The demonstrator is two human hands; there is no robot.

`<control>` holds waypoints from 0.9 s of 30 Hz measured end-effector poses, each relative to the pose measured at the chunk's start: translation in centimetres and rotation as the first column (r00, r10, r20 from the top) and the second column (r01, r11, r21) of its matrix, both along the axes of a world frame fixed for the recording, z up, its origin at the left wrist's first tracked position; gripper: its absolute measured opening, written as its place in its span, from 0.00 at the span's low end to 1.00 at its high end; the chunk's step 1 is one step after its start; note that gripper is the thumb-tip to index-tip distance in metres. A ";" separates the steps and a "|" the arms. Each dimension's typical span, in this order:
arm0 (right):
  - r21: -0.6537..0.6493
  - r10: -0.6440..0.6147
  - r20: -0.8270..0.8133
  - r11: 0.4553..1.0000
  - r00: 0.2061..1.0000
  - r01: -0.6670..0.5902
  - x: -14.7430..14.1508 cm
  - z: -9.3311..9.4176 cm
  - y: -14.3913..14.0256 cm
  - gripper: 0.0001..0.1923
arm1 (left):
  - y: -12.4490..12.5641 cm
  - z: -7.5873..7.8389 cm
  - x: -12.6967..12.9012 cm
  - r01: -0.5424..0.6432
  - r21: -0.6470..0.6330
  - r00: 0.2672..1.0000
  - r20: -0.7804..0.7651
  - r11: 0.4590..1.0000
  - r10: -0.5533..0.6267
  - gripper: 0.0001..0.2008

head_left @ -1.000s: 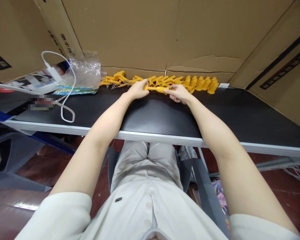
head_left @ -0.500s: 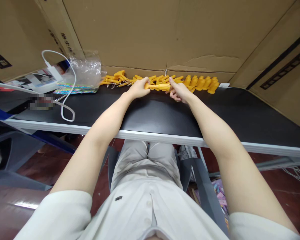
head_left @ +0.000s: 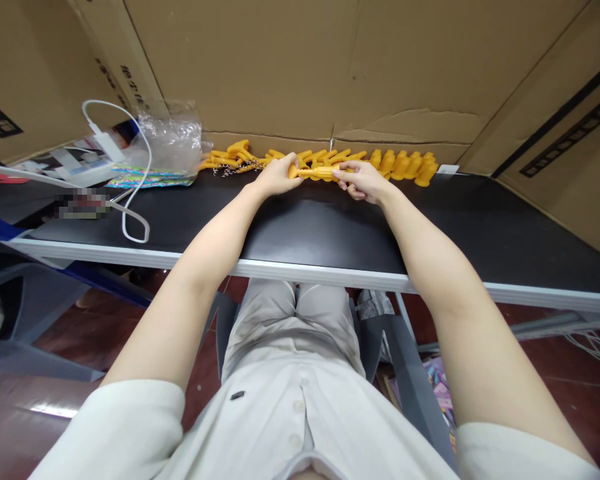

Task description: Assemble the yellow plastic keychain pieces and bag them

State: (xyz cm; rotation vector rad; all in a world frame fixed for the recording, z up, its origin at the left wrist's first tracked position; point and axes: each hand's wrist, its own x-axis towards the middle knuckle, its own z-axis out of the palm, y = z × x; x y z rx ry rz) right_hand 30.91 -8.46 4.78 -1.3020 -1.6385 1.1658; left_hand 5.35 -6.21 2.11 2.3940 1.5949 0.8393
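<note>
In front of the row of yellow parts, my left hand [head_left: 279, 175] is closed on the left end of a yellow plastic corkscrew [head_left: 324, 173]. A narrow, twisted-looking middle runs from there to a thicker sleeve on the right. My right hand [head_left: 361, 181] pinches that sleeve's right end between thumb and fingers. The corkscrew lies about level between both hands, just above the tabletop. Behind my left hand are yellow handles [head_left: 237, 152] with dark metal spirals [head_left: 225, 171]. Yellow bottle-shaped sleeves [head_left: 403, 165] lie side by side beyond my right hand.
A black table [head_left: 320, 223] with a pale metal edge is before me. Cardboard walls [head_left: 280, 67] close off its back and sides. At left are a clear plastic bag [head_left: 173, 137], colourful packets [head_left: 153, 179] and a looped white cable [head_left: 150, 150]. A small white piece [head_left: 448, 169] lies at right.
My right hand has shifted slightly right and changed its grip on the sleeve, its thumb coming down from a raised position. My left hand stays nearly still.
</note>
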 end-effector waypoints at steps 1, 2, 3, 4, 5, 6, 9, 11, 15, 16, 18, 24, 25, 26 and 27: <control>0.009 0.004 -0.001 1.000 1.000 -0.004 0.0 -0.1 0.1 0.16 | 0.0 0.0 0.0 0.006 0.002 1.000 0.003 1.000 -0.006 0.20; 0.016 0.005 -0.002 1.000 1.000 -0.005 0.0 -0.1 0.1 0.16 | 0.0 0.0 -0.1 0.010 0.005 1.000 0.005 1.000 -0.010 0.20; 0.020 0.004 -0.002 1.000 1.000 -0.004 0.0 -0.1 0.1 0.16 | 0.0 0.0 -0.1 0.013 0.007 1.000 0.006 1.000 -0.013 0.20; 0.022 0.000 -0.001 1.000 1.000 0.000 0.0 -0.1 0.0 0.16 | 0.0 0.0 -0.1 0.015 0.008 1.000 0.005 1.000 -0.015 0.20; 0.020 -0.007 0.002 1.000 1.000 0.006 0.0 0.0 0.0 0.16 | -0.1 0.0 -0.1 0.014 0.008 1.000 0.003 1.000 -0.014 0.19; 0.015 -0.013 0.005 1.000 1.000 0.013 0.0 0.0 -0.1 0.15 | -0.2 0.1 0.0 0.011 0.005 1.000 -0.001 1.000 -0.011 0.19; 0.002 -0.039 0.017 0.999 0.999 0.039 -0.2 0.2 -0.4 0.10 | -0.5 0.3 0.1 -0.007 -0.014 1.000 -0.016 1.000 0.007 0.19; -0.002 -0.042 0.021 0.999 0.999 0.042 -0.3 0.2 -0.5 0.09 | -0.6 0.4 0.2 -0.009 -0.015 1.000 -0.018 1.000 0.009 0.19; 0.001 -0.024 0.015 1.000 1.000 0.024 -0.2 0.2 -0.5 0.14 | -0.4 0.2 0.1 0.016 0.002 1.000 -0.002 1.000 -0.016 0.19; 0.004 -0.021 0.012 1.000 1.000 0.021 -0.2 0.1 -0.4 0.15 | -0.3 0.1 0.0 0.022 0.002 1.000 0.003 1.000 -0.022 0.20; 0.006 -0.014 0.008 1.000 1.000 0.014 -0.2 0.1 -0.4 0.16 | -0.1 0.0 -0.1 0.029 -0.002 1.000 0.007 1.000 -0.029 0.20; 0.003 -0.031 0.004 1.000 1.000 0.031 -0.2 0.1 -0.4 0.12 | 0.0 0.0 -0.1 0.019 -0.010 1.000 0.001 1.000 -0.019 0.20; 0.006 -0.029 0.004 1.000 1.000 0.029 -0.2 0.1 -0.4 0.12 | 0.0 0.0 -0.1 0.015 -0.013 1.000 -0.003 1.000 -0.015 0.20; 0.009 -0.022 0.005 1.000 1.000 0.022 -0.2 0.1 -0.4 0.13 | -0.1 0.0 0.0 0.012 -0.015 1.000 -0.006 1.000 -0.012 0.20; 0.010 -0.015 0.006 1.000 1.000 0.015 -0.2 0.1 -0.4 0.13 | -0.1 0.0 0.0 0.009 -0.015 1.000 -0.007 1.000 -0.009 0.20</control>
